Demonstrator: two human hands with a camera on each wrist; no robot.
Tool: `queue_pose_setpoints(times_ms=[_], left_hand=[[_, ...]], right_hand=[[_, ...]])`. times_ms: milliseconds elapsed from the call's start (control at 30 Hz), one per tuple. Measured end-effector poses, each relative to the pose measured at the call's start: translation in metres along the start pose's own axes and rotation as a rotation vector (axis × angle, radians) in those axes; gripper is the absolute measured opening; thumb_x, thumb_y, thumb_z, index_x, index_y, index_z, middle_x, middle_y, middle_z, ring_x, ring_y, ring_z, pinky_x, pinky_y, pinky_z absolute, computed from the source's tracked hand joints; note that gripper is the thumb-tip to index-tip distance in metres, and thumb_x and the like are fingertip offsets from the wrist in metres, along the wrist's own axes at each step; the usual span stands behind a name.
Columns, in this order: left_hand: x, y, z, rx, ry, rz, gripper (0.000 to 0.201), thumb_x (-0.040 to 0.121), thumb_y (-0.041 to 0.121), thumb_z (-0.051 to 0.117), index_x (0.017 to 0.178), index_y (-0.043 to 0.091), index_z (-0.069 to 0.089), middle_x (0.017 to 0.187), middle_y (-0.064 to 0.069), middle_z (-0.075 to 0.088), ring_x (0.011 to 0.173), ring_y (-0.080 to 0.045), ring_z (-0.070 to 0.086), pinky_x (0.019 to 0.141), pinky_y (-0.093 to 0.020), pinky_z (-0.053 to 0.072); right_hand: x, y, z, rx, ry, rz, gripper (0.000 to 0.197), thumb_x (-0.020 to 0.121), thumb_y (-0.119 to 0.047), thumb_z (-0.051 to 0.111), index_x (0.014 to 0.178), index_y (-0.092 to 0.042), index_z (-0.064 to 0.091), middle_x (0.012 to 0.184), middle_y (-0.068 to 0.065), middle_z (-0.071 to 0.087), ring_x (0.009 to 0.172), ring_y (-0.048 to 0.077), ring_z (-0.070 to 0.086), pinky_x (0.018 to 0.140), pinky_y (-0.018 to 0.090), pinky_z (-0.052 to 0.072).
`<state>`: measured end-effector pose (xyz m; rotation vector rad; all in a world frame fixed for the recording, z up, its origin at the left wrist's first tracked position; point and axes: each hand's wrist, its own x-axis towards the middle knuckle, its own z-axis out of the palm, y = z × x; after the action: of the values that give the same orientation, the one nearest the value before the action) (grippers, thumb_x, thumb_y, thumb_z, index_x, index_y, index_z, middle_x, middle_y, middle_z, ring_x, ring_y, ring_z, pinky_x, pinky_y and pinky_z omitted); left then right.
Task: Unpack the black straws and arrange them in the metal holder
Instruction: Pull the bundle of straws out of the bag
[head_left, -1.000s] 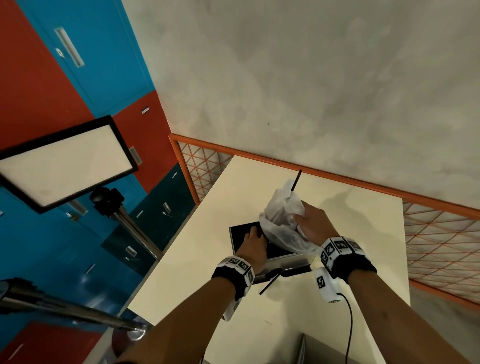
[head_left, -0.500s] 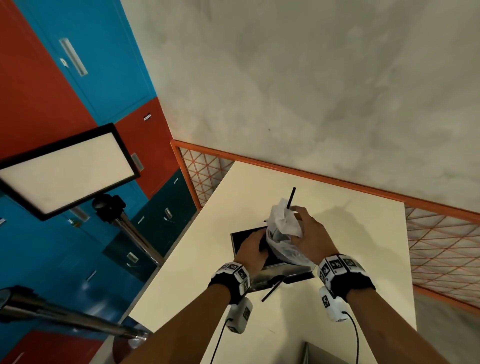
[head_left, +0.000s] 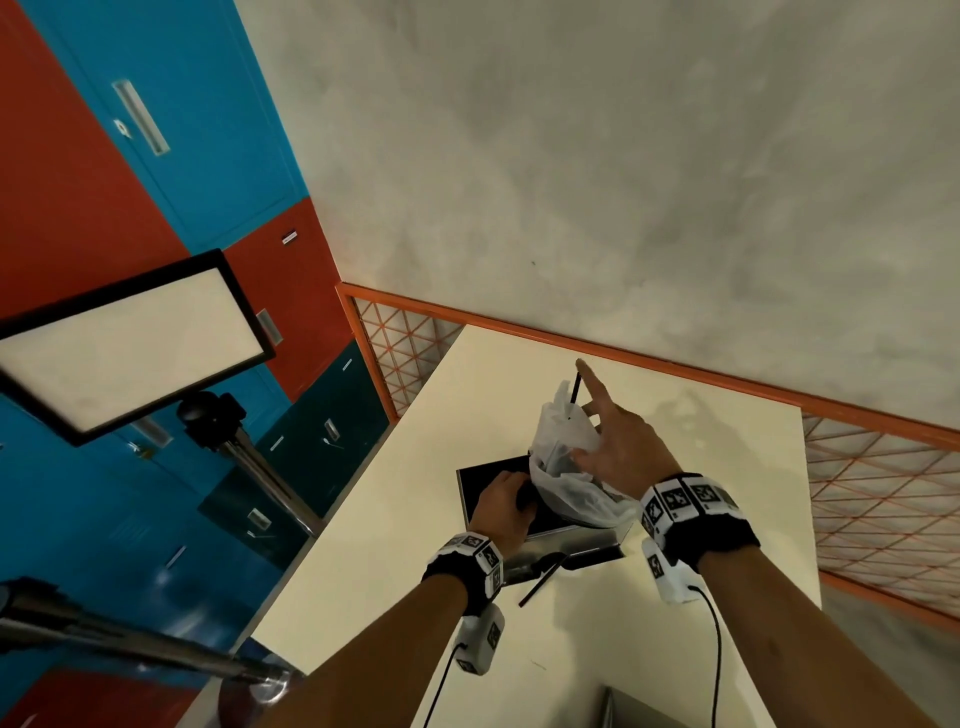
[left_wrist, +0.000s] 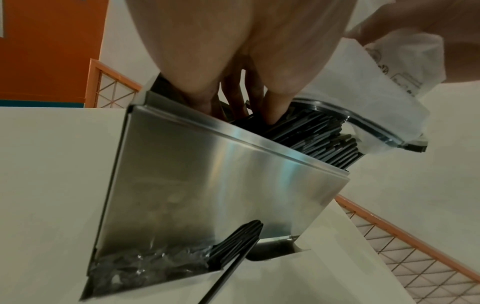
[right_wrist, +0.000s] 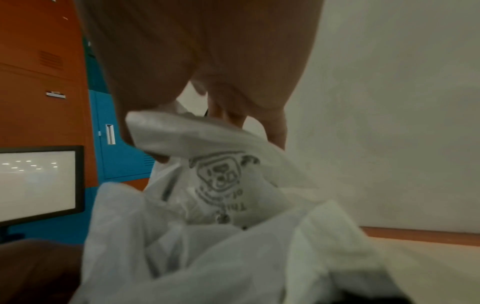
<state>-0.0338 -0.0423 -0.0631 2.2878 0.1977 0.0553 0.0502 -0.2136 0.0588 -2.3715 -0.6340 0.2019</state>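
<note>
A stainless metal holder (head_left: 571, 543) stands on the cream table (head_left: 395, 519), its top filled with black straws (left_wrist: 319, 139). My left hand (head_left: 501, 506) reaches into the top, thumb and fingers curled into the straw bundle. A crumpled clear plastic bag (head_left: 563, 467) sits on the holder's right side, with one straw (head_left: 575, 387) poking up through it. My right hand (head_left: 615, 447) holds the bag (right_wrist: 207, 156) between thumb and fingers, index finger pointing straight up. Several straws (left_wrist: 233, 246) stick out of the holder's lower front slot (head_left: 537, 584).
An orange mesh fence (head_left: 649, 358) runs along the table's far and right edges below a grey wall. A light panel (head_left: 130, 343) on a metal stand (head_left: 249, 462) stands left of the table, before red and blue lockers. A grey object (head_left: 628, 709) lies at the near edge.
My right hand has loosened its full grip on the bag; the index finger now stretches up beside the protruding straw. The left hand stays in the holder's top.
</note>
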Motion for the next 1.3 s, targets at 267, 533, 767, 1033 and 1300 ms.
queue_pose_setpoints(times_ms=[267, 533, 767, 1033, 1300], left_hand=[[-0.001, 0.010, 0.001, -0.042, -0.023, 0.000, 0.036, 0.090, 0.015, 0.067, 0.126, 0.014, 0.064, 0.118, -0.007, 0.056, 0.103, -0.022, 0.059, 0.090, -0.019, 0.040], [0.001, 0.030, -0.002, -0.298, -0.022, -0.065, 0.044, 0.086, -0.004, 0.057, 0.127, 0.012, 0.063, 0.128, -0.001, 0.051, 0.111, -0.013, 0.052, 0.094, -0.016, 0.037], [0.003, 0.028, -0.002, -0.273, 0.052, -0.014, 0.019, 0.089, 0.019, 0.071, 0.108, 0.016, 0.073, 0.110, 0.002, 0.063, 0.104, -0.013, 0.059, 0.094, -0.023, 0.046], [-0.001, 0.029, -0.007, -0.350, 0.022, -0.109, 0.003, 0.089, 0.022, 0.071, 0.092, 0.022, 0.073, 0.084, 0.006, 0.072, 0.080, -0.012, 0.067, 0.077, -0.023, 0.054], [-0.003, 0.019, -0.016, -0.067, 0.019, -0.056, 0.012, 0.095, 0.018, 0.066, 0.104, 0.016, 0.073, 0.100, 0.002, 0.072, 0.090, -0.013, 0.065, 0.080, -0.016, 0.046]], right_hand=[[0.000, 0.020, 0.017, -0.094, 0.062, -0.007, 0.056, 0.080, -0.017, 0.058, 0.132, -0.033, 0.044, 0.106, -0.004, 0.065, 0.077, 0.016, 0.059, 0.072, 0.025, 0.046], [-0.004, 0.031, 0.031, -0.294, 0.309, -0.079, 0.024, 0.086, -0.016, 0.065, 0.110, -0.011, 0.065, 0.113, 0.003, 0.061, 0.098, 0.021, 0.058, 0.078, 0.034, 0.052], [-0.002, 0.047, 0.051, -0.616, 0.142, -0.065, 0.027, 0.089, -0.029, 0.039, 0.101, -0.017, 0.061, 0.111, -0.003, 0.055, 0.091, 0.015, 0.058, 0.057, 0.024, 0.029], [-0.004, 0.045, 0.057, -0.610, 0.172, -0.071, 0.023, 0.088, -0.031, 0.048, 0.102, -0.020, 0.062, 0.108, -0.004, 0.054, 0.089, 0.013, 0.058, 0.058, 0.027, 0.039], [-0.007, 0.033, 0.036, -0.436, 0.397, -0.195, 0.021, 0.075, -0.018, 0.046, 0.072, -0.007, 0.064, 0.070, 0.008, 0.064, 0.055, 0.026, 0.061, 0.048, 0.027, 0.045]])
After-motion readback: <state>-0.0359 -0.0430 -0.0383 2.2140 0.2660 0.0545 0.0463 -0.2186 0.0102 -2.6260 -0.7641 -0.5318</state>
